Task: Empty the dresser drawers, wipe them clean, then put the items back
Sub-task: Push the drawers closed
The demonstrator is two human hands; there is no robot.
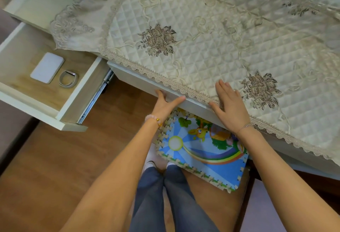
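Wood-look brown floor (46, 158) below; a cream quilted cloth with lace edging and brown embroidered flowers (202, 47) covers the furniture top.

Head view, the only one I have:
- At left, a white drawer with pale wood bottom (27, 101) stands pulled out on its metal rail. Inside lie a white flat rounded-rectangle case (47, 67) and, just beside it, a grey looped strap (68, 79).
- The case's long axis runs lower left to upper right in frame, roughly along the drawer's side walls. The strap's loop lies flat, opening upward.
- At centre, a closed white drawer front (139, 80) sits under the lace edge. Its long axis crosses the frame diagonally, upper left to lower right.
- My left hand (163, 104) is spread against that front, thumb wide, clasping nothing I can see. My right hand (230, 104) lies flat on the cloth with fingers straight, holding nothing.
- A bright cartoon foam puzzle mat (202, 150) lies below, near my blue-jeaned legs (165, 195).

Judgement: the middle drawer is the step in hand; I cannot tell whether it is being opened or pushed shut.
- Move it straight along its rails, square to the front.
- Keep the right palm pinning the cloth so the lace neither drags nor catches in the gap.
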